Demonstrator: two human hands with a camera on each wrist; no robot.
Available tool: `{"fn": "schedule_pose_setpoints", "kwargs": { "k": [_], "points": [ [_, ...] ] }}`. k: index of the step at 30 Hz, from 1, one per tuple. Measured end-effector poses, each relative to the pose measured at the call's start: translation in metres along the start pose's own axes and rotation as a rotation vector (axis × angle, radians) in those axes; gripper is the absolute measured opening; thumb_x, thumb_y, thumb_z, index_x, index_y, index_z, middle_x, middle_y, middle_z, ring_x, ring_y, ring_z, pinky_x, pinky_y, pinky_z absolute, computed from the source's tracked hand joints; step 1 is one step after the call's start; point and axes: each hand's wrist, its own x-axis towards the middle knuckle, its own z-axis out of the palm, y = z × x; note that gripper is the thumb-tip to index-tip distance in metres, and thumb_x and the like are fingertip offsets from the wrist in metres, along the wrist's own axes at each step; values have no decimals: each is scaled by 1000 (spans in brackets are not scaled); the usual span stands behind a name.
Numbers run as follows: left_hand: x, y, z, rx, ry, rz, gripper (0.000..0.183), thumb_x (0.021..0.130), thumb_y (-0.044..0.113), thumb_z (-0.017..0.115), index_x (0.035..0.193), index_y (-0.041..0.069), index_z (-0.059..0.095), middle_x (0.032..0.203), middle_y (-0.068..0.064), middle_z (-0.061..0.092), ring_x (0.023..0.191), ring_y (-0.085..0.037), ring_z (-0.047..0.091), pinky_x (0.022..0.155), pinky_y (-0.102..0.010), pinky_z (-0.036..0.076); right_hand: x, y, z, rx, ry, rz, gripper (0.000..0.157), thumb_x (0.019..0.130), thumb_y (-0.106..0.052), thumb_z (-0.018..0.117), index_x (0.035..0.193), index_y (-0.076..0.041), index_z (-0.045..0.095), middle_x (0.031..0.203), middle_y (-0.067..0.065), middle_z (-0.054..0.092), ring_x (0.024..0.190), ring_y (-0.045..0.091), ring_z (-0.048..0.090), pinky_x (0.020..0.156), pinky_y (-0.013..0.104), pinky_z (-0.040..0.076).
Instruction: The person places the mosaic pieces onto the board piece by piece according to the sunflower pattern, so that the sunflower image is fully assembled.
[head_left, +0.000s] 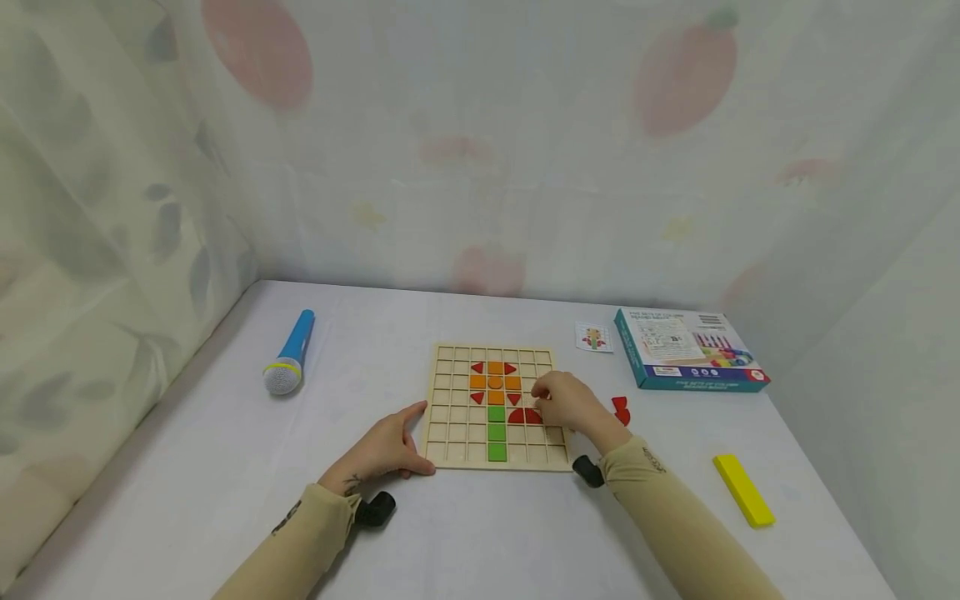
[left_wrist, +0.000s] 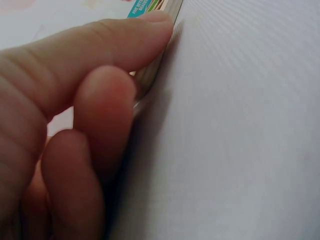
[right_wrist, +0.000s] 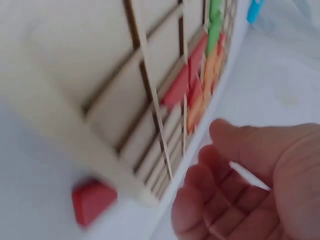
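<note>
A pale wooden grid board (head_left: 456, 429) lies on the white table with orange squares, an orange disc (head_left: 495, 382), red triangles and green squares (head_left: 497, 433) in its cells. Two red rounded pieces (head_left: 517, 417) sit to the right of the green column. My left hand (head_left: 384, 446) holds the board's near left corner, index finger at the left edge and thumb (left_wrist: 145, 40) at the near one. Over the board's right side is my right hand (head_left: 564, 402), fingers loosely bent (right_wrist: 197, 185). Nothing shows between its thumb and fingers.
Loose red pieces (head_left: 621, 410) lie to the right of the board. Farther back are a small picture card (head_left: 594, 337) and a printed box (head_left: 690, 348). A yellow bar (head_left: 742, 490) lies at the near right, a blue toy microphone (head_left: 291, 353) at the left.
</note>
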Motion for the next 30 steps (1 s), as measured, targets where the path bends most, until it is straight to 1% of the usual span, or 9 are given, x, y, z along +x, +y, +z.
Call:
{"fn": "schedule_pose_setpoints", "kwargs": {
  "k": [3, 5, 7, 10, 14, 16, 23, 27, 30],
  "points": [
    [0, 0, 0, 0, -4, -3, 113, 60, 19, 87, 149, 12, 18, 57, -6, 61, 42, -13, 51, 44, -26, 40, -9, 8, -12, -34, 26, 75, 20, 86, -13, 63, 104, -6, 68, 96, 6, 64, 85, 19, 55, 78, 38, 47],
    [0, 0, 0, -8, -5, -1, 113, 59, 19, 87, 149, 12, 18, 56, -6, 61, 42, -13, 51, 43, -26, 39, -14, 15, -17, -64, 20, 116, 23, 86, -14, 64, 107, -5, 67, 99, 8, 64, 87, 20, 56, 79, 39, 47],
    [0, 0, -1, -12, -6, -1, 113, 59, 19, 87, 149, 12, 18, 56, -6, 60, 41, -13, 50, 43, -26, 39, -18, 21, -20, -79, -8, 159, 25, 86, -16, 64, 108, -4, 67, 100, 8, 64, 87, 20, 56, 78, 39, 48],
    [0, 0, -1, -16, -5, 0, 113, 59, 18, 87, 149, 12, 18, 55, -6, 60, 41, -13, 50, 43, -26, 38, -24, 28, -19, -65, -65, 218, 28, 84, -17, 66, 108, -3, 66, 97, 8, 62, 81, 20, 55, 71, 36, 49],
    [-1, 0, 0, -6, -2, -1, 113, 59, 18, 87, 149, 12, 19, 55, -6, 60, 41, -13, 50, 43, -25, 38, -28, 33, -12, -52, -88, 235, 28, 80, -16, 70, 104, -1, 67, 90, 7, 61, 77, 19, 53, 67, 34, 48],
    [-1, 0, 0, -1, -1, -2, 113, 59, 18, 87, 149, 12, 19, 55, -6, 60, 41, -13, 50, 43, -25, 38, -29, 33, -8, -62, -79, 227, 26, 79, -17, 72, 99, -1, 68, 86, 6, 60, 77, 18, 51, 69, 33, 46],
    [-1, 0, 1, -4, 3, -13, 112, 60, 18, 87, 149, 13, 19, 56, -6, 60, 42, -13, 50, 43, -26, 38, -31, 30, -4, -57, -62, 250, 17, 79, -15, 71, 89, -3, 64, 77, 5, 56, 72, 19, 50, 61, 30, 41],
    [-2, 1, 1, 0, 6, -16, 112, 60, 18, 87, 148, 13, 20, 57, -6, 61, 42, -14, 51, 44, -26, 39, -31, 30, -5, -16, -44, 285, 12, 80, -12, 67, 83, -5, 58, 76, 6, 55, 70, 19, 50, 58, 29, 40],
    [-3, 3, 0, -2, 6, -16, 111, 60, 18, 87, 148, 12, 20, 57, -6, 61, 43, -14, 51, 44, -27, 40, -29, 30, -7, 37, -2, 286, 8, 81, -9, 64, 83, -7, 57, 77, 6, 56, 69, 20, 51, 55, 28, 40]
  ]
}}
